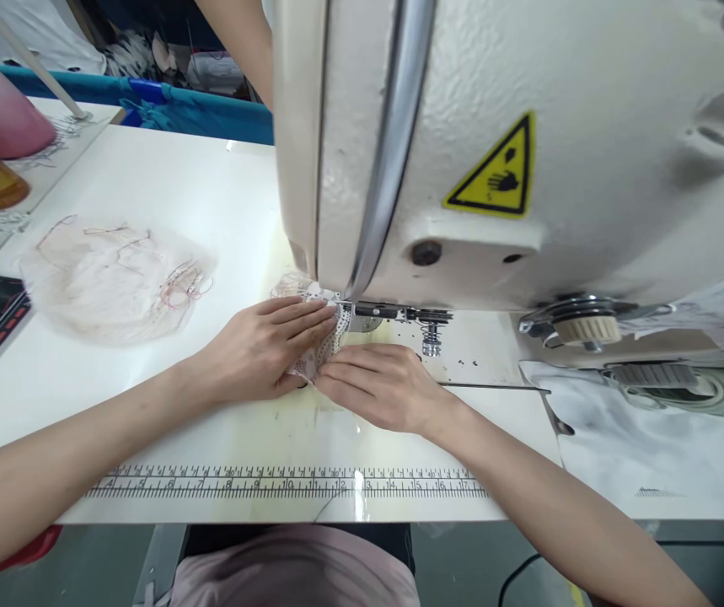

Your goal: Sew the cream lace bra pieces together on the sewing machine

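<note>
Lace fabric [329,343], pale, perforated, left hand [264,347] flat atop, right hand [383,384] straight-fingered, its grip unclear, glossy tabletop [210,185]

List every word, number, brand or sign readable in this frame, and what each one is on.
"4 5 6 7 8 9 10", running on to "17": lower row of the ruler strip along the table's near edge; glare blurs some digits.
Upper row of that strip: mostly too small to read.
Yellow warning triangle with a hand symbol, no words: on the sewing machine.
No brand or word is legible.
</note>
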Demonstrator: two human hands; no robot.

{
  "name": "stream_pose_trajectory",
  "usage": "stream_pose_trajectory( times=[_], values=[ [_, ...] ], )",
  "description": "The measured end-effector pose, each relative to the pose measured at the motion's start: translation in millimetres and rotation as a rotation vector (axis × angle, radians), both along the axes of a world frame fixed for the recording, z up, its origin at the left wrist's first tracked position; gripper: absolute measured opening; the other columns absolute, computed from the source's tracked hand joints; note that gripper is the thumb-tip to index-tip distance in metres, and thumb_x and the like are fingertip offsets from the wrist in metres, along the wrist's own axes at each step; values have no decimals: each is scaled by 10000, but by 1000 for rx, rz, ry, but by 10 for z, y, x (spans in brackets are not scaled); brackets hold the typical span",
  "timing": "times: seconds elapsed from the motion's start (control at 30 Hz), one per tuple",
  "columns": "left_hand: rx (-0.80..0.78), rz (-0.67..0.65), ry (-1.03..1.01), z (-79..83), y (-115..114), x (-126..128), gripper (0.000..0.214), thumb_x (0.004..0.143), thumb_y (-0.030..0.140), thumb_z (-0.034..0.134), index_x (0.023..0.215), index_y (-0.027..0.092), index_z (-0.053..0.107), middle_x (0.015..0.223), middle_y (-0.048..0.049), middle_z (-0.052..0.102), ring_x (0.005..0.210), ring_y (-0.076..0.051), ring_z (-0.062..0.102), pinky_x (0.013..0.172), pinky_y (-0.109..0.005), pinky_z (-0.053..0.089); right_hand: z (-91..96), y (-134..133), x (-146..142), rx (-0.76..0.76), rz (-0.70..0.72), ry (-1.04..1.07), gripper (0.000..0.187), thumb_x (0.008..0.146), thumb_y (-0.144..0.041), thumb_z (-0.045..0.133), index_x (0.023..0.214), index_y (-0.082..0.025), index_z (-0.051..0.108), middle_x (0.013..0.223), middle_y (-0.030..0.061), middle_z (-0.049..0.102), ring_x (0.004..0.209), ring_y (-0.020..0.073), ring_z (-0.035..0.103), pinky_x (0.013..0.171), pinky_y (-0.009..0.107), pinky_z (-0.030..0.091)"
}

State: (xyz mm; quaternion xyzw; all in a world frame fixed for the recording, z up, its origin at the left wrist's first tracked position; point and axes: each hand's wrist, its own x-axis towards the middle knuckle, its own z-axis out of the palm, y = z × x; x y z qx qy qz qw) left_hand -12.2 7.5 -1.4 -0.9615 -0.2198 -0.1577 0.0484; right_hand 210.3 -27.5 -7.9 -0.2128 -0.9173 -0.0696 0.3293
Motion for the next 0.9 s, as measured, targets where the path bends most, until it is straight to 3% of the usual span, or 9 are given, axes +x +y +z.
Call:
stream_pose_trajectory(
  times=[0.33, 0.5, 0.7, 0.9],
  values=[
    [16, 53, 12, -21, -24, 26, 492, 912, 314, 446, 1319, 63, 564, 1290, -153, 624, 1246, -289, 566, 1065, -444, 465, -12, 5, 42, -5, -8, -23, 74, 880, -102, 609, 910, -147, 658, 826, -19, 728, 867, 117, 669, 676, 231, 519],
    [66, 53, 19, -24, -35, 53, 514, 939, 369, 419, 1281, 20, 582, 1290, -185, 617, 1225, -308, 579, 1031, -453, 484, -11, 2, 108, -20, -38, -62, 123, 890, -89, 580, 950, -157, 663, 854, -13, 724, 884, 123, 650, 731, 244, 533],
    [82, 72, 18, -28, -40, 65, 511, 921, 364, 436, 1285, 34, 576, 1290, -195, 615, 1237, -320, 567, 1023, -458, 483, -6, 4, 181, -99, -76, -141, 185, 920, -109, 535, 982, -211, 676, 919, 1, 719, 948, 129, 635, 740, 246, 532],
    [82, 88, 48, -19, -47, 66, 521, 914, 386, 455, 1299, 52, 566, 1297, -186, 615, 1240, -325, 562, 1026, -462, 471, 27, 19, 208, -97, -95, -143, 171, 934, -115, 527, 982, -200, 668, 925, 7, 721, 952, 124, 640, 788, 252, 528]
  ],
)
